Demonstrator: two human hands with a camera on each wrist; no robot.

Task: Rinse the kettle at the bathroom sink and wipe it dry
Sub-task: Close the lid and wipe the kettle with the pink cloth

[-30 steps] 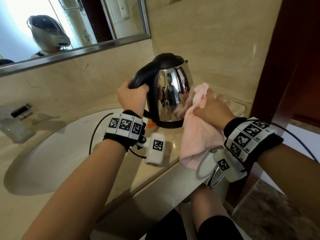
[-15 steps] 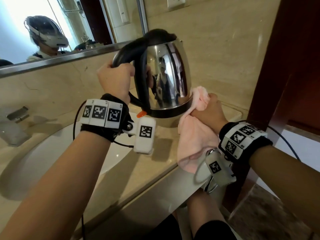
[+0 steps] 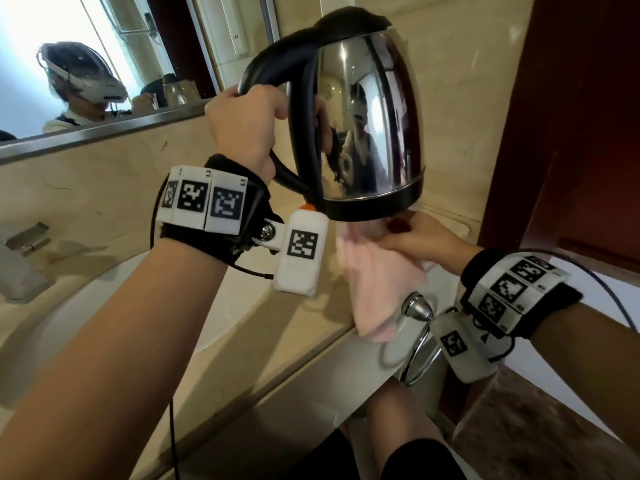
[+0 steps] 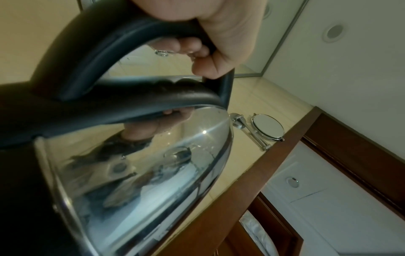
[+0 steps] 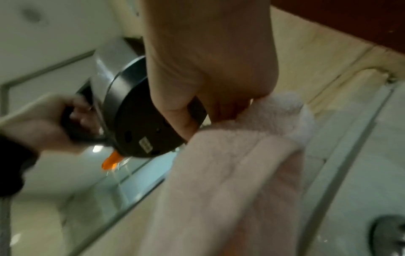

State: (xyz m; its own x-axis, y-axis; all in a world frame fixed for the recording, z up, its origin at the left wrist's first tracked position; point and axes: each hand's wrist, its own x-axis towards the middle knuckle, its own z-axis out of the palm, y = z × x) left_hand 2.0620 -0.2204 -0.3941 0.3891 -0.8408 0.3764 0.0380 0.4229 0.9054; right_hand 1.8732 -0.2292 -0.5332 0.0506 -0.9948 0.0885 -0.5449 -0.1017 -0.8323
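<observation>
A shiny steel kettle (image 3: 367,119) with black lid, handle and base hangs in the air above the counter's right end. My left hand (image 3: 247,128) grips its black handle (image 4: 122,45) from the left. Beneath the kettle my right hand (image 3: 420,239) holds a pale pink cloth (image 3: 377,282) bunched in its fingers, right under the black base. In the right wrist view the cloth (image 5: 232,173) drapes down from that hand (image 5: 208,72), and the kettle's round black underside (image 5: 151,124) with an orange tab shows beside it.
A white sink basin (image 3: 83,306) lies at the left with a chrome tap (image 3: 24,237) behind it. The beige counter (image 3: 277,327) runs to a dark wooden door frame (image 3: 568,98) on the right. A chrome towel ring (image 3: 415,337) hangs below the counter edge. A mirror (image 3: 86,57) covers the back wall.
My left hand has raised the kettle well above the counter. The right hand with the cloth has slid from the kettle's side down to under its base.
</observation>
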